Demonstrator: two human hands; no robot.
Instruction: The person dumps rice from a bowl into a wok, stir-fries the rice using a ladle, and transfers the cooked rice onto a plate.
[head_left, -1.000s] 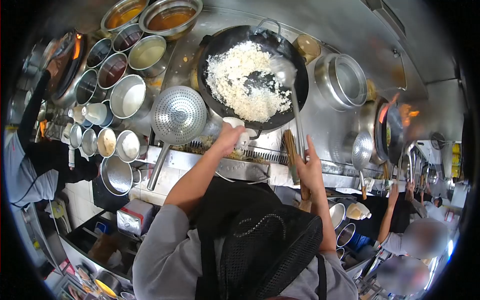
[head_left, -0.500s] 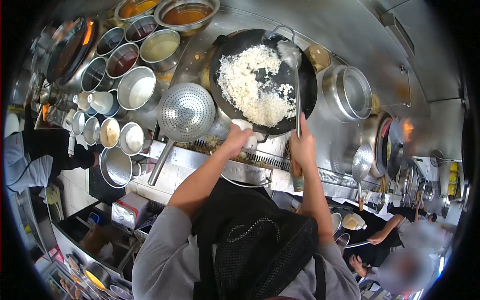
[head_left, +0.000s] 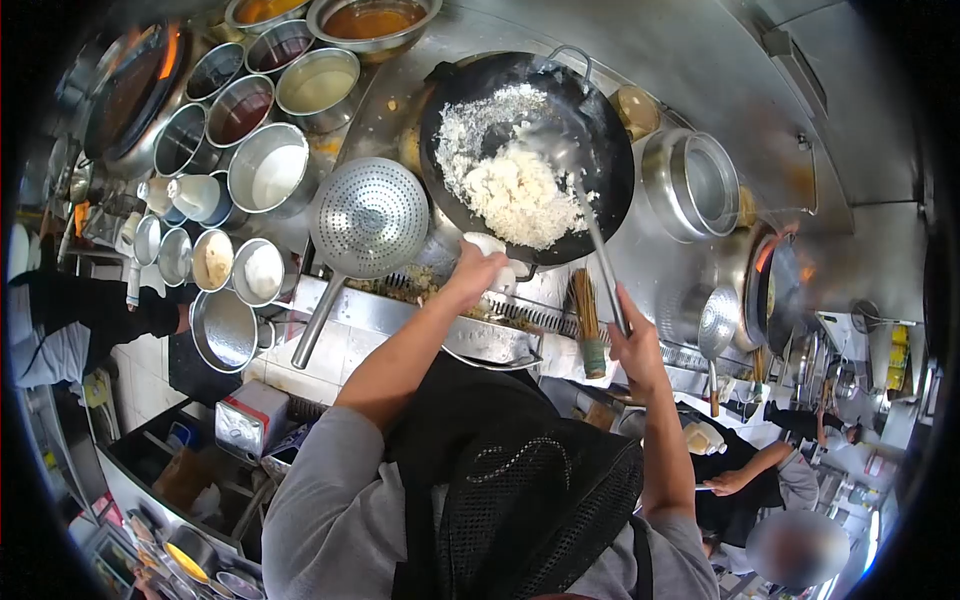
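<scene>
A black wok [head_left: 610, 200] holds white rice [head_left: 515, 190], heaped toward its near side. Wrapped round a white cloth [head_left: 487, 243] at the wok's near handle is my left hand [head_left: 477, 275]. My right hand [head_left: 637, 345] grips the long handle of a metal ladle [head_left: 598, 245], whose blurred head lies in the wok at the rice's right edge. A bamboo brush [head_left: 587, 320] stands just left of my right hand. Left of the wok, a perforated strainer [head_left: 370, 217] rests with its handle toward me.
Metal pots of sauces and seasonings [head_left: 270, 168] crowd the left. Stacked steel pots [head_left: 700, 185] stand right of the wok. Farther right are another strainer [head_left: 718, 322] and a wok near flames [head_left: 785, 275]. Co-workers are at both sides, one reaching out an arm [head_left: 750, 470] at lower right.
The ladle head has moved from the wok's far edge down toward the rice, which is now heaped nearer me. My right hand has moved back and slightly right. My left hand stays at the handle.
</scene>
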